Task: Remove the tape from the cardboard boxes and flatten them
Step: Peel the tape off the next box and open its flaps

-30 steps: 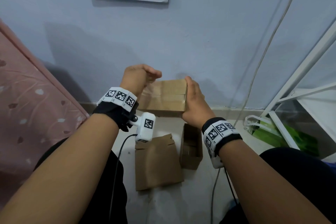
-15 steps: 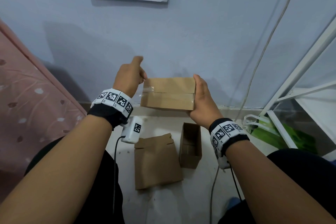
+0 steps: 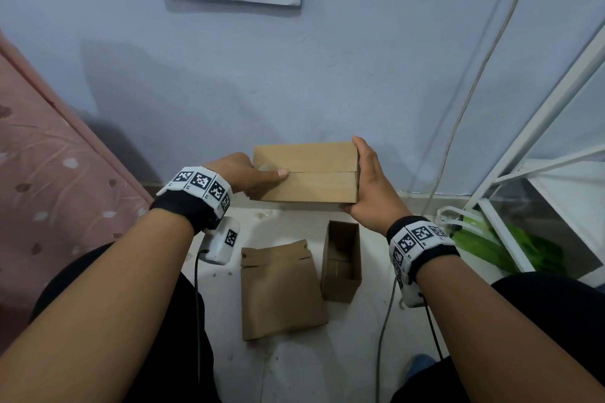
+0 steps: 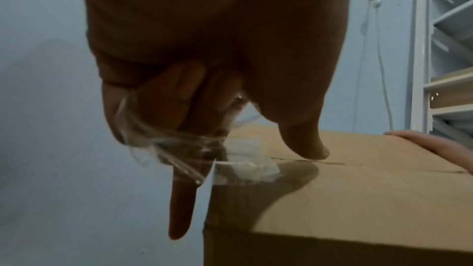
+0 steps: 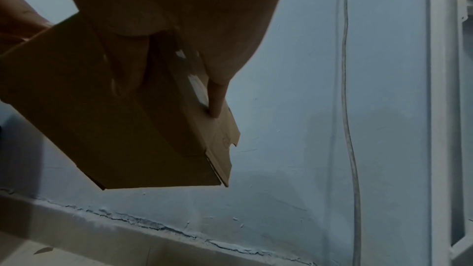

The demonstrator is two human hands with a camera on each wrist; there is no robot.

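A closed brown cardboard box (image 3: 304,172) is held in the air in front of the wall. My right hand (image 3: 368,186) grips its right end, thumb on the top edge and fingers (image 5: 216,96) wrapped under and over the end flap. My left hand (image 3: 262,178) is at the box's left end, its thumb (image 4: 307,145) pressing on the top seam and the index finger pointing down past the side. Crumpled clear tape (image 4: 176,137) is bunched in the curled fingers of that hand. One end of the tape still sticks to the box (image 4: 358,179) at its left edge.
On the floor lie a flattened cardboard box (image 3: 281,291) and an open-topped box (image 3: 342,262) beside it. A pink mattress (image 3: 49,173) leans at the left. A white rack (image 3: 540,157), a green bag (image 3: 497,245) and a hanging cable (image 3: 458,108) are at the right.
My left hand pulled the tape off the top seam, then came back to the box's left end with its thumb on the seam. The right hand kept its grip.
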